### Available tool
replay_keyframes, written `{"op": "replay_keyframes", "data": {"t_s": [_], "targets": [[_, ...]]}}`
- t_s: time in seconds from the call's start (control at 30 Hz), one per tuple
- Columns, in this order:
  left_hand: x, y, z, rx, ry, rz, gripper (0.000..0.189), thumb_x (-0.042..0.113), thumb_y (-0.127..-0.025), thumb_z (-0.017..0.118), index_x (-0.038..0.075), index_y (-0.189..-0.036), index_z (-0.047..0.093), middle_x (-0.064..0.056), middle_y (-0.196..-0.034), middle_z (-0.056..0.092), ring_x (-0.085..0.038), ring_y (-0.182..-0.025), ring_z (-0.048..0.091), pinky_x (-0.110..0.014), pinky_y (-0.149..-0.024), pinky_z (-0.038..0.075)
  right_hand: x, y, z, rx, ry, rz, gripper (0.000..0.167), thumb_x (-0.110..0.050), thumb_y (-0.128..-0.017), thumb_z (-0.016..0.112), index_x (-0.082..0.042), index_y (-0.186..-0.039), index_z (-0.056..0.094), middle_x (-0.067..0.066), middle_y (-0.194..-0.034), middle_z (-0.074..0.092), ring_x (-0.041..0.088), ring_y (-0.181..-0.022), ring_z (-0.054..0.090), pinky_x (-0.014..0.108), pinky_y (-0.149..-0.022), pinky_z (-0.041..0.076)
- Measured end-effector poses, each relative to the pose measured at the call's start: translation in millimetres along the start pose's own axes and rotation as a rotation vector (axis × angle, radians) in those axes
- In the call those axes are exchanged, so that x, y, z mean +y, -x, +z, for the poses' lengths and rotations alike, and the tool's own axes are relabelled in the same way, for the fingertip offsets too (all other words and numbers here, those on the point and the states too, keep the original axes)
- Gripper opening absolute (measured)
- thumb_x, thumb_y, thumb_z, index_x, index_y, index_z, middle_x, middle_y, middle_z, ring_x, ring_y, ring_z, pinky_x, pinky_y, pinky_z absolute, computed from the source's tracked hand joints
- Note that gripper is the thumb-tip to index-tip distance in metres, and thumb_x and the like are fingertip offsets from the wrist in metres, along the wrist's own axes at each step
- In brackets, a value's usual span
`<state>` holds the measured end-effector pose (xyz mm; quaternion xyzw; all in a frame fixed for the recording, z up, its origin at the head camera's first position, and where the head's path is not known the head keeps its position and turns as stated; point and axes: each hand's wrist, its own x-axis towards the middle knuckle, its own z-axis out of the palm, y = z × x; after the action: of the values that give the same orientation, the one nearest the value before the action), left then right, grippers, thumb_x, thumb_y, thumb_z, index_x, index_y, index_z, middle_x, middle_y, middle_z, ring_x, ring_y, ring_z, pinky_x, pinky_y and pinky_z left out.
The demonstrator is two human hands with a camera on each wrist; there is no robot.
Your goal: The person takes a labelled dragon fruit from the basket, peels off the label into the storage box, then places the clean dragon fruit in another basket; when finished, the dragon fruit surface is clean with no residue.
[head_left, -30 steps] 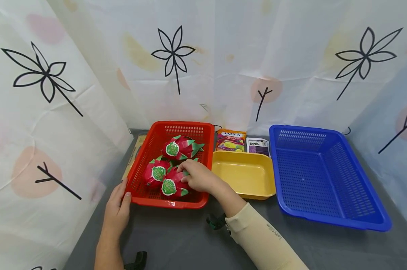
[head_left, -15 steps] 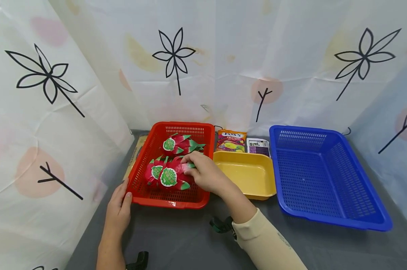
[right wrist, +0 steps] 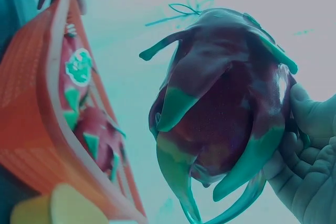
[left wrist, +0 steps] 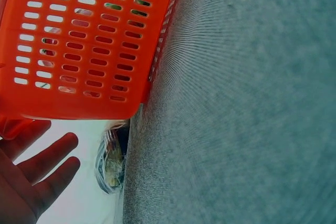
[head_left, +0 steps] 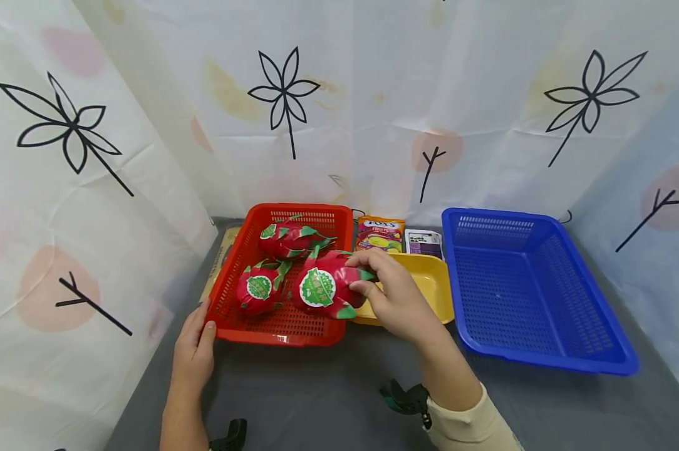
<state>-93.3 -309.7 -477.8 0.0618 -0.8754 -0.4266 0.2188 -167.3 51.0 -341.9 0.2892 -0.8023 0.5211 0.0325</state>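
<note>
In the head view my right hand [head_left: 393,291] pinches a pink dragon fruit [head_left: 325,288] by its green-tipped end, fingers over and thumb below. The fruit, with a round green-and-white sticker, hangs raised over the right side of the red basket [head_left: 283,338]. In the right wrist view the held dragon fruit [right wrist: 220,108] is large and well above the basket. Two more dragon fruits lie inside, one at the back [head_left: 294,241] and one at front left [head_left: 259,287]. My left hand [head_left: 195,351] rests at the basket's front-left rim; its fingers [left wrist: 52,156] look straight.
Right of the red basket stands a yellow tray [head_left: 430,282]; behind it lie a Fox's candy bag [head_left: 380,235] and a white-and-purple packet [head_left: 424,243]. A big blue basket [head_left: 520,300] stands at right. Patterned fabric [head_left: 373,125] encloses the back and sides.
My right hand has lifted one dragon fruit up and to the right, away from the other two. The back dragon fruit has rolled slightly. My left hand stays at the basket rim.
</note>
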Motion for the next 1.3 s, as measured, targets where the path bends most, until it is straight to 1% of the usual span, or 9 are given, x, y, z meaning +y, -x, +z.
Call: {"op": "replay_keyframes", "data": {"t_s": [0.07,0.13,0.2,0.37,0.53,0.77,1.0,1.13,1.3], "targets": [[0.1,0.1,0.0,0.002,0.0,-0.004,0.051,0.011,-0.106,0.049,0.003,-0.156,0.042,-0.022,-0.153,0.046,-0.041,-0.137,0.043,-0.031,-0.11,0.039,-1,9.8,-9,0.029,-0.009,0.016,0.025,0.003,-0.095,0.067,-0.005,-0.119,0.063,0.006,-0.115,0.061,0.023,-0.106,0.06,0.032,-0.083,0.059],[-0.2,0.0,0.2,0.006,0.008,-0.007,0.051,0.011,-0.106,0.049,0.004,-0.156,0.042,-0.022,-0.153,0.046,-0.041,-0.137,0.043,-0.014,-0.103,0.032,-2,19.6,-18,0.05,-0.023,0.032,0.026,0.004,-0.094,0.067,-0.003,-0.119,0.063,0.008,-0.115,0.061,0.025,-0.105,0.06,0.032,-0.081,0.06],[-0.7,-0.1,0.7,0.012,0.028,-0.004,0.05,0.01,-0.106,0.048,0.004,-0.155,0.043,-0.022,-0.152,0.046,-0.042,-0.136,0.043,-0.008,-0.099,0.029,-2,29.2,-25,0.07,-0.016,0.046,0.026,0.005,-0.094,0.067,-0.002,-0.119,0.063,0.008,-0.115,0.061,0.025,-0.104,0.06,0.031,-0.081,0.059],[-0.2,0.1,0.7,0.022,0.059,-0.007,0.05,0.009,-0.106,0.048,0.004,-0.155,0.043,-0.022,-0.152,0.046,-0.041,-0.136,0.043,-0.008,-0.1,0.029,2,52.0,-36,0.112,0.032,0.062,0.026,0.006,-0.092,0.068,-0.002,-0.117,0.064,0.007,-0.111,0.062,0.024,-0.1,0.06,0.029,-0.077,0.059],[-1.3,0.8,0.3,0.014,0.058,-0.028,0.05,0.01,-0.106,0.048,0.007,-0.156,0.043,-0.02,-0.153,0.046,-0.039,-0.137,0.043,-0.007,-0.097,0.032,6,77.0,-43,0.134,0.067,0.015,0.025,0.008,-0.091,0.068,-0.002,-0.114,0.064,0.005,-0.109,0.062,0.019,-0.095,0.059,0.025,-0.075,0.057],[-3.5,0.7,1.3,0.034,0.068,-0.039,0.05,0.012,-0.106,0.049,0.008,-0.155,0.045,-0.016,-0.153,0.048,-0.034,-0.137,0.045,-0.006,-0.096,0.032,17,118.6,-48,0.099,0.023,-0.062,0.034,0.016,-0.088,0.066,-0.003,-0.115,0.062,0.005,-0.11,0.06,0.013,-0.095,0.06,0.02,-0.076,0.056],[-1.9,-0.4,1.5,0.046,0.056,-0.047,0.05,0.012,-0.106,0.05,0.009,-0.155,0.045,-0.014,-0.153,0.049,-0.033,-0.136,0.046,-0.004,-0.095,0.032,34,155.4,-36,0.076,0.009,0.023,0.032,0.011,-0.09,0.067,-0.009,-0.114,0.06,0.0,-0.108,0.059,0.012,-0.092,0.058,0.023,-0.071,0.055],[-0.4,0.6,1.0,0.049,0.05,-0.051,0.05,0.013,-0.105,0.05,0.009,-0.155,0.045,-0.015,-0.154,0.048,-0.035,-0.136,0.046,-0.002,-0.091,0.033,50,164.5,-23,0.11,0.002,0.037,0.032,0.012,-0.088,0.068,-0.004,-0.114,0.061,0.003,-0.105,0.059,0.012,-0.089,0.058,0.023,-0.07,0.055],[-2.0,1.9,2.5,0.05,0.044,-0.064,0.051,0.012,-0.105,0.052,0.011,-0.155,0.045,-0.015,-0.153,0.049,-0.034,-0.136,0.047,-0.002,-0.091,0.032,65,167.5,-10,0.187,0.038,0.13,0.028,0.011,-0.088,0.069,-0.002,-0.111,0.064,0.002,-0.103,0.061,0.01,-0.088,0.058,0.021,-0.07,0.054]]}}
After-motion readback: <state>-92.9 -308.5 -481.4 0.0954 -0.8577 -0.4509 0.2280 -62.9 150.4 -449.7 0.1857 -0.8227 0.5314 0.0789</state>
